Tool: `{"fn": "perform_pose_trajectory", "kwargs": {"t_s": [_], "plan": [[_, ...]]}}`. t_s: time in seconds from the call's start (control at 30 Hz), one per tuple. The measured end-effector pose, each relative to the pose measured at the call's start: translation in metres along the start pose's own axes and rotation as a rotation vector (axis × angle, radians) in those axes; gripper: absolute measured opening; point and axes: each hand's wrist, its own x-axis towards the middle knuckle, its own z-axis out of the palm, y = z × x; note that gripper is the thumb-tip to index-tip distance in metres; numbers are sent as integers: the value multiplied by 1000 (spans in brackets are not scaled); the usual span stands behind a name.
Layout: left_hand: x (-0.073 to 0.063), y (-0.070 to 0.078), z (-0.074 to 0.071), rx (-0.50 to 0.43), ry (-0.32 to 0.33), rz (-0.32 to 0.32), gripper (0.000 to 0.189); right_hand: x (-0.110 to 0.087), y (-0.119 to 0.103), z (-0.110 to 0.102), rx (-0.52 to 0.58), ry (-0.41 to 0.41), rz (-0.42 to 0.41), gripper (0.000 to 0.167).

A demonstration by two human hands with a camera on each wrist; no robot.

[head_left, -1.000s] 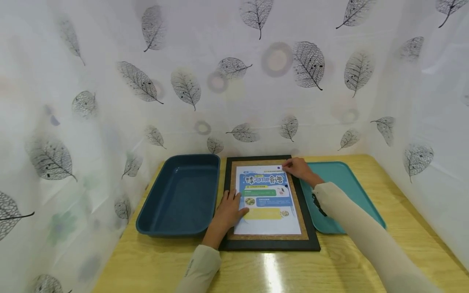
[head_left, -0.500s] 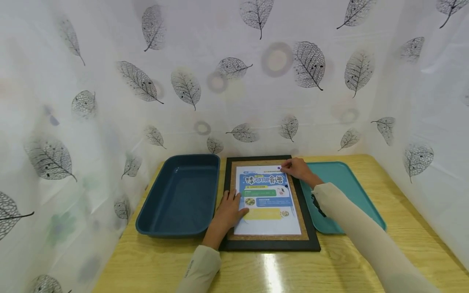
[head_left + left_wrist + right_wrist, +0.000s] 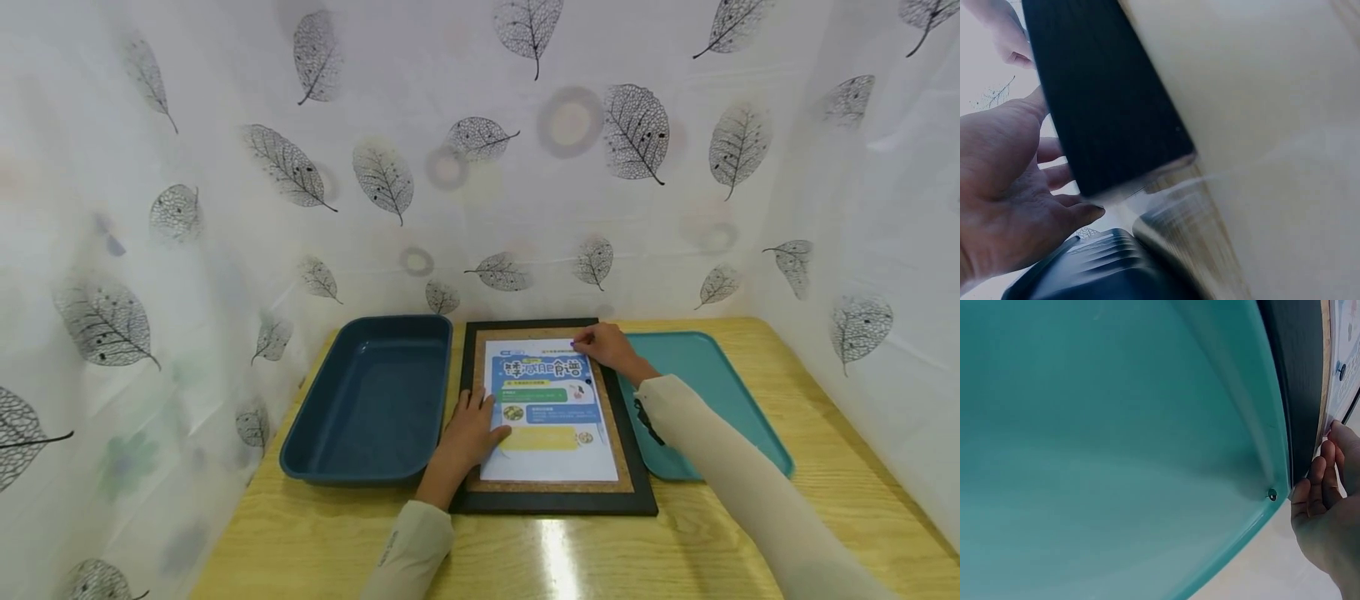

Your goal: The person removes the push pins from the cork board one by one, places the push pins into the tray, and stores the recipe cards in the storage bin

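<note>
A printed paper sheet (image 3: pixel 555 460) lies on a black-framed cork board (image 3: pixel 555 502). My left hand (image 3: pixel 467 429) rests on the board's left side, fingers spread and the thumb on the sheet. At the sheet's top right corner, my right hand (image 3: pixel 609 346) pinches a purple push pin (image 3: pixel 573 343), largely covered by the fingertips. A dark push pin (image 3: pixel 1342 370) is in the sheet's right edge below that corner. In the left wrist view, the left hand (image 3: pixel 1013 181) lies along the frame's edge. The right wrist view shows the right hand (image 3: pixel 1329 500) with fingertips together.
Left of the board stands a deep dark blue tray (image 3: pixel 371 408). A shallow teal tray (image 3: pixel 708 392) lies to the right, under my right forearm, with a small push pin (image 3: pixel 1272 494) in its corner. Leaf-patterned curtain (image 3: pixel 555 208) surrounds the wooden table (image 3: pixel 300 542).
My right fingertips have shifted slightly at the purple push pin and now cover more of it. The left hand, the sheet and the board stay where they were.
</note>
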Motion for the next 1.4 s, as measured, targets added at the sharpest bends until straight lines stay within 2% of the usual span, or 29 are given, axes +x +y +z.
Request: {"fn": "perform_pose_trajectory", "kwargs": {"t_s": [0.2, 0.5, 0.9, 1.4], "plan": [[-1, 2, -3, -15, 0, -11, 72, 4, 2, 4, -9, 24, 3, 21], [1, 0, 2, -5, -8, -19, 73, 3, -4, 3, -3, 15, 31, 23], [2, 1, 2, 20, -14, -15, 73, 8, -2, 2, 0, -51, 63, 24], [3, -2, 4, 25, -26, -23, 74, 4, -3, -1, 13, -43, 17, 21]]}}
